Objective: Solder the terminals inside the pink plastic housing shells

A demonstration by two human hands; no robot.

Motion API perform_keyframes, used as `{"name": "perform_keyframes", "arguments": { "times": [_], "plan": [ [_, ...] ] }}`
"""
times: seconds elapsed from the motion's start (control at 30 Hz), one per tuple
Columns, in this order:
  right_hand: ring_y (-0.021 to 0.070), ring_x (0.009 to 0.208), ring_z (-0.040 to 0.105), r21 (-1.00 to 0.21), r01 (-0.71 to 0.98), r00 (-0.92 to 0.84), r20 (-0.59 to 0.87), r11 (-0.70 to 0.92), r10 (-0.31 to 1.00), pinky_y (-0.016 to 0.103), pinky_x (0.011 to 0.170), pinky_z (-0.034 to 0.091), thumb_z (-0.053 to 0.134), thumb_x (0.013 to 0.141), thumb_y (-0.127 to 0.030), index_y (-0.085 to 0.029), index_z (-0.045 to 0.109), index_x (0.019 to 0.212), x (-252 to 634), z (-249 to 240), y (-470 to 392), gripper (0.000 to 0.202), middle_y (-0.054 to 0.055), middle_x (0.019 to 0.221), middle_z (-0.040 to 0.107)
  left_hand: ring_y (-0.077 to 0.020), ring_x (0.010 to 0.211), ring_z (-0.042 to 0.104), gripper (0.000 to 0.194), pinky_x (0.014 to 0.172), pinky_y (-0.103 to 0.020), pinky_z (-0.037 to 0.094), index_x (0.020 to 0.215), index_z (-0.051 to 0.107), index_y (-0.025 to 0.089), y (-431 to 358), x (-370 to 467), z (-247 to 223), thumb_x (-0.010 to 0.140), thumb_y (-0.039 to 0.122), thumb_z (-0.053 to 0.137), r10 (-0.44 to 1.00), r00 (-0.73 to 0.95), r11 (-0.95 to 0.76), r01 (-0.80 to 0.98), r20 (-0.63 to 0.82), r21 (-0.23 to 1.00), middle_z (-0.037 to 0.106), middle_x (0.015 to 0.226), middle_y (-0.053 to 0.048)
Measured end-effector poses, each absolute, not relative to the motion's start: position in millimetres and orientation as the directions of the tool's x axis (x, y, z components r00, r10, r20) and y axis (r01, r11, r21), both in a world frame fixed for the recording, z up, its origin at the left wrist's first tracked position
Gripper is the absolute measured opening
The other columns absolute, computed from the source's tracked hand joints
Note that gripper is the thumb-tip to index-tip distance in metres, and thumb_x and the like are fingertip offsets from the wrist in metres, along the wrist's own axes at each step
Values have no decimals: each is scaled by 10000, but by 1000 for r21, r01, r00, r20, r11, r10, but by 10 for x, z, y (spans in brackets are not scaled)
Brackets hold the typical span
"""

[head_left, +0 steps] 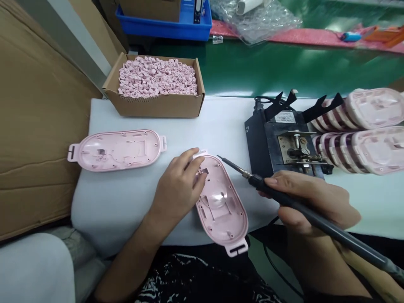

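My left hand (181, 185) has its fingers on the upper end of a pink oval shell (225, 219), hollow side up at the table's front edge. Whatever lies beneath those fingertips is hidden. A black soldering iron (284, 200) is held in my right hand (309, 202), its tip pointing up and left, just off the shell's upper right rim. A second pink shell (126, 158) rests on the white table to the left. Behind my right hand stands a black machine (263, 143) with metal brackets and a spring on top.
A cardboard box (164, 105) of small pink parts stands at the back. Stacked pink shells (375, 109) are at the right, beside the machine. Further back are a blue tray (164, 30) and clear plastic wrap (261, 21). A cable hangs below the table edge.
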State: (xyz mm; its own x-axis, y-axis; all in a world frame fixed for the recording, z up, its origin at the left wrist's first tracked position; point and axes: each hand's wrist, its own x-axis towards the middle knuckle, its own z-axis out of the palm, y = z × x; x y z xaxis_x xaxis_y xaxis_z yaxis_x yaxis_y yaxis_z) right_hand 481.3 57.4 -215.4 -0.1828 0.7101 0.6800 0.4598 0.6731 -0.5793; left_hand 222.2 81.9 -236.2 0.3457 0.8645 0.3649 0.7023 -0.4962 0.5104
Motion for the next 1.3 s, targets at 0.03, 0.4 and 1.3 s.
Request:
{"name": "perform_keyframes", "arguments": {
  "times": [0.03,0.4,1.3],
  "plan": [
    [173,578,671,-559,427,-240,689,711,684,257,422,517,733,932,-463,-135,735,1137,4822,-2125,598,387,49,724,674,-241,1207,622,308,1034,-447,582,1244,637,146,834,2210,-2383,938,162,662,860,365,-509,661,356,551,634,1366,-106],
    [122,559,645,-609,443,-264,612,658,745,224,505,570,674,836,-48,-161,631,758,4754,-1960,651,144,-17,626,609,-189,1144,702,84,953,-323,644,943,728,143,797,2161,-2371,894,101,675,844,395,-531,526,362,664,642,1400,-113],
    [103,514,664,-595,624,-279,436,507,856,185,466,543,712,861,-128,-193,632,682,4617,-1833,647,206,-32,614,678,-212,1095,717,160,932,-371,667,960,681,158,791,2204,-2373,882,37,611,833,422,-549,553,358,627,633,1412,-104]
  ]
}}
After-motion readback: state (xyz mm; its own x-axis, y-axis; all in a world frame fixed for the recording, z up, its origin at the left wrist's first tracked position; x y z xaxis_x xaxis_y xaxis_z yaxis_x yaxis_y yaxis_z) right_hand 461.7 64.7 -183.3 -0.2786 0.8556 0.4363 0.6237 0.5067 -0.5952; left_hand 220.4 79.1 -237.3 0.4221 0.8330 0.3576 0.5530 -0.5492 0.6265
